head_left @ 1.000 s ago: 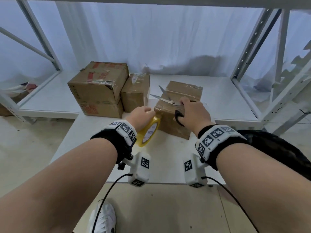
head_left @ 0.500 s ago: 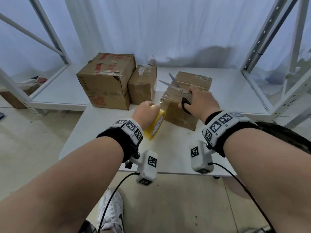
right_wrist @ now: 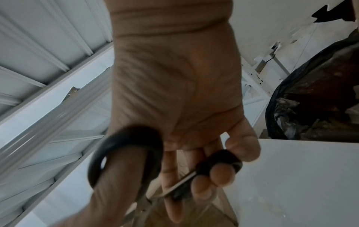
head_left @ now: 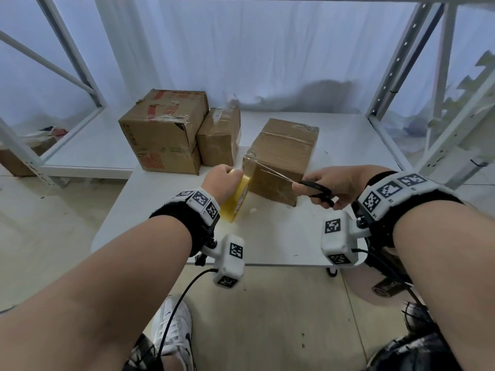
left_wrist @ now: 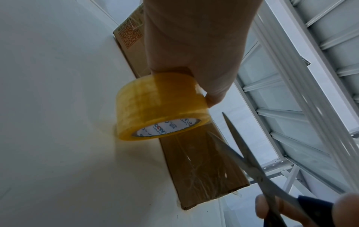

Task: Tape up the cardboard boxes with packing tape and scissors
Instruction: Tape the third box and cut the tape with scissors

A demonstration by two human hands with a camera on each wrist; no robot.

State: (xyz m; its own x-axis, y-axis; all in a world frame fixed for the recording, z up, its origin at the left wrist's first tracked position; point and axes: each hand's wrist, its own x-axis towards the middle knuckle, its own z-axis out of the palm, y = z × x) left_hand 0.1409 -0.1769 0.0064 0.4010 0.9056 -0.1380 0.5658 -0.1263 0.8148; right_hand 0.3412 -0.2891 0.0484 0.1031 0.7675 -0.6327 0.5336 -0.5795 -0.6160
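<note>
White table (head_left: 281, 236) with taped cardboard box (head_left: 284, 156); left hand (head_left: 222, 180) gripping yellow tape roll (left_wrist: 161, 106); right hand (head_left: 337, 183) holding scissors (left_wrist: 250, 161), blades parted.

1. Open table (head_left: 281, 236) surface in front of the taped box (head_left: 284, 156), bare to the near edge.
2. Blocked at left rear by the large box (head_left: 160, 129) and small box (head_left: 219, 137), touching.
3. Hemmed at both sides by shelf uprights (head_left: 396, 62).
4. Clear strip right of the taped box.
</note>
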